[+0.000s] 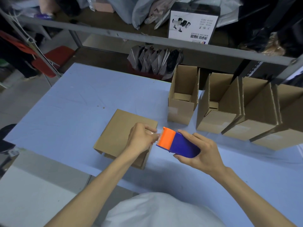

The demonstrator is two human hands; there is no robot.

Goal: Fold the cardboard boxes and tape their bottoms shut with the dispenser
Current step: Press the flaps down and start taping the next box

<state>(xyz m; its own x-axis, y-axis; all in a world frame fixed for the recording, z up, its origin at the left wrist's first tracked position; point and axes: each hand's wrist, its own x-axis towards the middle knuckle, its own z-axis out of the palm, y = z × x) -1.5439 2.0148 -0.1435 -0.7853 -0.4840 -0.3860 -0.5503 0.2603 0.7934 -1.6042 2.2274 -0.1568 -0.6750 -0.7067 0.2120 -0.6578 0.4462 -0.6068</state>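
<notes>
A brown cardboard box (pixel 119 133) stands bottom-up on the blue table (pixel 68 102) in front of me. My right hand (pixel 201 153) grips a tape dispenser (pixel 177 143) with a blue body and an orange head, held just right of the box's top edge. My left hand (pixel 141 138) rests over the box's right side, its fingertips pinching the clear tape end at the dispenser's toothed blade. The box's right edge is hidden under that hand.
Several upright open cardboard boxes (pixel 182 99) stand in a row along the table's right side. A grey metal shelf rail (pixel 147 40) crosses behind the table, bearing a white barcode-scanner carton (pixel 191 23) and bags. Silver pouches (pixel 155 61) sit below it.
</notes>
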